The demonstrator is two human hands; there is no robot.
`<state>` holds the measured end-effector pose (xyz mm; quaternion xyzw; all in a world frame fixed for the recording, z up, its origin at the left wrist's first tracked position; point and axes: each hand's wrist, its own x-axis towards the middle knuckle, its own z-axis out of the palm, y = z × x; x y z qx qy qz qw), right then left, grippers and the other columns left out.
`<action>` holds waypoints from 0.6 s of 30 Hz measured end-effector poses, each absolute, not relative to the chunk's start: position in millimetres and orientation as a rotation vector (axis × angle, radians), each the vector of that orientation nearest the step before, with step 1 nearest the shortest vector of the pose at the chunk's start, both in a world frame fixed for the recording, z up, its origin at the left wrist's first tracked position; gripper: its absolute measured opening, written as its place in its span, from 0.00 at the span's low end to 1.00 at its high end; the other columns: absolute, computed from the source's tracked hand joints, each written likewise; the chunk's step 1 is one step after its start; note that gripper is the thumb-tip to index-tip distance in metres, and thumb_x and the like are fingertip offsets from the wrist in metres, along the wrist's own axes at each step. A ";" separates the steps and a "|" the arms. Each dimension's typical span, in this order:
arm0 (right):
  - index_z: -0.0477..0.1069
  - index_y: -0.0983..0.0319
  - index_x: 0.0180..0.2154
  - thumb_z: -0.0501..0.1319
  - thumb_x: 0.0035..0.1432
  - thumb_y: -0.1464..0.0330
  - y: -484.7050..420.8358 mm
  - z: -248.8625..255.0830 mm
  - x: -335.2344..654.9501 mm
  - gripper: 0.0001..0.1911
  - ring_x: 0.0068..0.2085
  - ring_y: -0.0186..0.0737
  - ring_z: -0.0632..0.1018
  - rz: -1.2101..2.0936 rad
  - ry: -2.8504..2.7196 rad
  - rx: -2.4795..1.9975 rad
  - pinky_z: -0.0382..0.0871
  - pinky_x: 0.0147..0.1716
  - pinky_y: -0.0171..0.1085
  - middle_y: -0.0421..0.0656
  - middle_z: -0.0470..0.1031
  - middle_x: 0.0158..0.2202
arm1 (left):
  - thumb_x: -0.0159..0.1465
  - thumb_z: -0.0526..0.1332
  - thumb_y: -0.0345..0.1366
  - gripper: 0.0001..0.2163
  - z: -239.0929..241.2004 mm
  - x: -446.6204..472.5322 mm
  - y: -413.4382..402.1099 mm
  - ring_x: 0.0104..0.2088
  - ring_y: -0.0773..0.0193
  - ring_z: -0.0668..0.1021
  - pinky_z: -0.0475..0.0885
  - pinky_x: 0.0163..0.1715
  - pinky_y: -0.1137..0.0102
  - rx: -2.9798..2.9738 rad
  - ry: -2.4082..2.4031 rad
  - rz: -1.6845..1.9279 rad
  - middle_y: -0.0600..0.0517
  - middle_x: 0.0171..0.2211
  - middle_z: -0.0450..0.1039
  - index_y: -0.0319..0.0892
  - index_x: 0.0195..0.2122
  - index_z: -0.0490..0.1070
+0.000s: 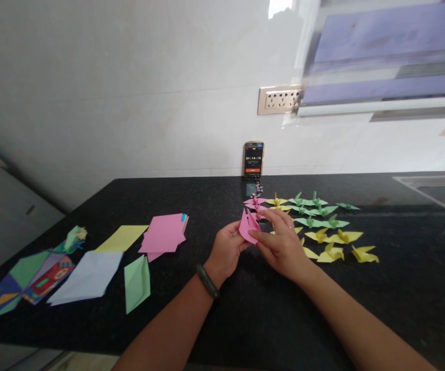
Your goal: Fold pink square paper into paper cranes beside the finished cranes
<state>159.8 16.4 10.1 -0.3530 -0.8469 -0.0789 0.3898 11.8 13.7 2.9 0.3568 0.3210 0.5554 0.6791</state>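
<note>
A crooked crease or a small tear looks like the likeliest trouble here: the folded pink paper [249,228] has narrow points at its top, and an uneven pinch from either side could bend or rip them. The right hand [282,238] might also nudge the pink paper cranes [255,203] just beyond it, or the yellow paper cranes [331,253] to its right, if it swings outward. The pink paper sits between the two hands, off the black countertop [237,314]. The left hand [225,248] grips its lower left side, fingers closed in; the right hand pinches its right edge, thumb low, fingers curved above. Well left of the left hand lie a pink paper stack [164,233] and, nearer the body, a folded green paper [137,283].
</note>
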 end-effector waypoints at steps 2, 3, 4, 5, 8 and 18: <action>0.72 0.58 0.39 0.57 0.51 0.73 16.2 10.6 159.9 0.12 0.54 0.53 0.59 -0.180 -2.138 -0.915 0.59 0.48 0.55 0.50 0.59 0.53 | 0.51 0.61 0.28 0.11 3.4 10.6 14.8 0.34 0.66 0.75 0.68 0.37 0.72 0.725 0.635 1.235 0.47 0.35 0.75 0.36 0.36 0.73; 0.72 0.59 0.39 0.57 0.52 0.73 16.2 10.7 159.9 0.12 0.54 0.53 0.59 -0.169 -2.136 -0.922 0.59 0.48 0.55 0.50 0.60 0.52 | 0.52 0.60 0.28 0.10 2.9 10.1 15.7 0.34 0.66 0.75 0.68 0.38 0.71 0.680 0.600 1.230 0.47 0.35 0.75 0.35 0.36 0.73; 0.71 0.59 0.39 0.56 0.52 0.72 16.1 10.7 159.7 0.12 0.53 0.52 0.60 -0.162 -2.132 -0.927 0.59 0.47 0.55 0.50 0.62 0.50 | 0.53 0.58 0.28 0.10 2.1 9.7 16.7 0.34 0.65 0.75 0.69 0.38 0.70 0.631 0.574 1.227 0.46 0.35 0.75 0.35 0.36 0.73; 0.71 0.59 0.40 0.56 0.52 0.73 16.2 10.4 159.4 0.12 0.52 0.52 0.61 -0.155 -2.132 -0.932 0.60 0.47 0.55 0.50 0.62 0.49 | 0.54 0.57 0.29 0.09 1.2 9.6 17.8 0.34 0.65 0.75 0.69 0.37 0.70 0.582 0.558 1.223 0.46 0.34 0.75 0.35 0.35 0.73; 0.71 0.57 0.41 0.56 0.53 0.74 17.1 8.7 158.3 0.14 0.51 0.50 0.62 -0.147 -2.141 -0.920 0.61 0.46 0.53 0.48 0.64 0.47 | 0.58 0.56 0.34 0.09 -1.2 10.0 19.6 0.34 0.66 0.75 0.69 0.37 0.70 0.492 0.537 1.218 0.46 0.34 0.75 0.35 0.34 0.73; 0.70 0.57 0.45 0.57 0.54 0.70 15.1 9.6 153.0 0.15 0.50 0.50 0.63 -0.121 -2.173 -0.929 0.62 0.46 0.52 0.50 0.64 0.49 | 0.57 0.58 0.44 0.15 -2.8 11.5 16.5 0.29 0.68 0.74 0.67 0.29 0.73 0.572 0.537 1.155 0.49 0.28 0.72 0.35 0.35 0.70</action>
